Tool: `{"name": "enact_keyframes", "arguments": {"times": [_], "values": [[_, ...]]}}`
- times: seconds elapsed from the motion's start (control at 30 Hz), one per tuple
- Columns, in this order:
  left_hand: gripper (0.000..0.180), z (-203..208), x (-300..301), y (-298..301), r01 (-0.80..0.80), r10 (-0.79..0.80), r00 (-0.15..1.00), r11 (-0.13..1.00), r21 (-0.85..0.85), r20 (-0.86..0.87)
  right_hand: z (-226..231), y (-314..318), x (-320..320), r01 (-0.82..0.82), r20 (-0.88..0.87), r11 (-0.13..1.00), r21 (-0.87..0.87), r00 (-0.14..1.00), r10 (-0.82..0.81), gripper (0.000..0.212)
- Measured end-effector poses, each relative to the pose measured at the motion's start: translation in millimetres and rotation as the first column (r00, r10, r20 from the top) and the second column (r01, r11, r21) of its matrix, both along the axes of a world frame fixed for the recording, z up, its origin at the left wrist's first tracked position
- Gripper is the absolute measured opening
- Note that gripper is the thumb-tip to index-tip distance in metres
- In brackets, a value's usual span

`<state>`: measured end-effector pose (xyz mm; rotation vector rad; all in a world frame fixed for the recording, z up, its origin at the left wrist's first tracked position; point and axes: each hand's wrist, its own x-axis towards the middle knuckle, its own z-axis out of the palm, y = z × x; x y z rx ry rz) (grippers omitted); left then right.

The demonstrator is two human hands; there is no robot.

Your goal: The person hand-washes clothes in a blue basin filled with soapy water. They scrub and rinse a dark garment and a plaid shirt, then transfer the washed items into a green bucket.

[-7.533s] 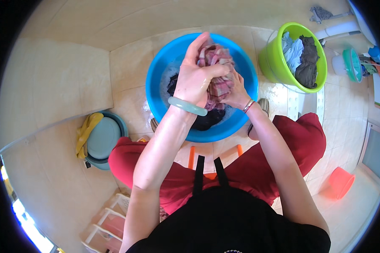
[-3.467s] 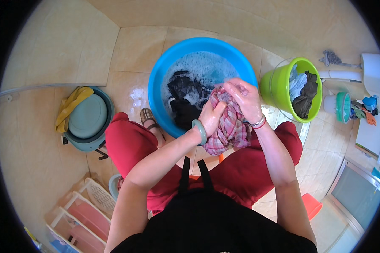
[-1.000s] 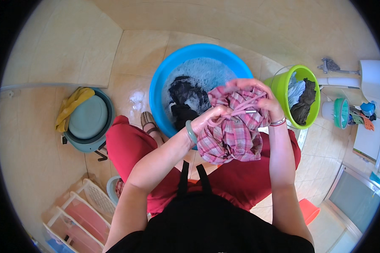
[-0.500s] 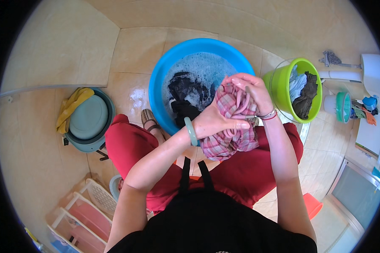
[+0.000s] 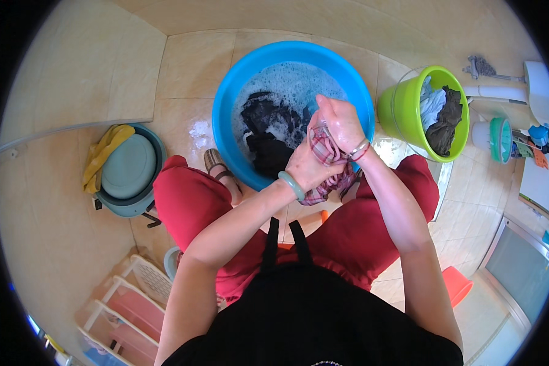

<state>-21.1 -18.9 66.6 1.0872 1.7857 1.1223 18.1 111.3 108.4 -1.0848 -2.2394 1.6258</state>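
Gripping one bunched plaid cloth [image 5: 329,160], left hand [image 5: 307,168] and right hand [image 5: 341,122], its middle hidden between them.

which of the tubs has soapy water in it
The big blue basin right before the hands: foam and dark clothes float in it. The green bucket holds only clothes.
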Motion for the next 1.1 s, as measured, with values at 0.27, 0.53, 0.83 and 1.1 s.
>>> {"name": "enact_keyframes", "arguments": {"times": [0.27,0.53,0.83,1.1], "values": [[0.075,-9.2,-5.2,9.5,0.022,-0.014,0.999,0.980,-0.200,0.043,-45.8,5.4,-1.4,0.044,0.090,0.994,0.096,0.995,-0.052,0.047],[0.084,48.8,-14.9,20.7,-0.140,0.032,0.728,0.985,0.103,0.685,32.6,33.8,20.4,-0.144,-0.437,0.967,-0.211,0.899,0.038,0.055],[0.038,77.2,-34.8,37.0,-0.390,0.155,0.094,0.915,-0.107,0.983,57.8,12.0,51.3,-0.206,-0.427,0.973,0.104,0.874,0.230,0.056],[0.047,75.7,-28.3,51.0,-0.548,-0.170,-0.167,0.835,0.052,0.971,69.2,-27.9,29.4,0.183,-0.521,0.815,0.550,0.838,0.162,0.075]]}}
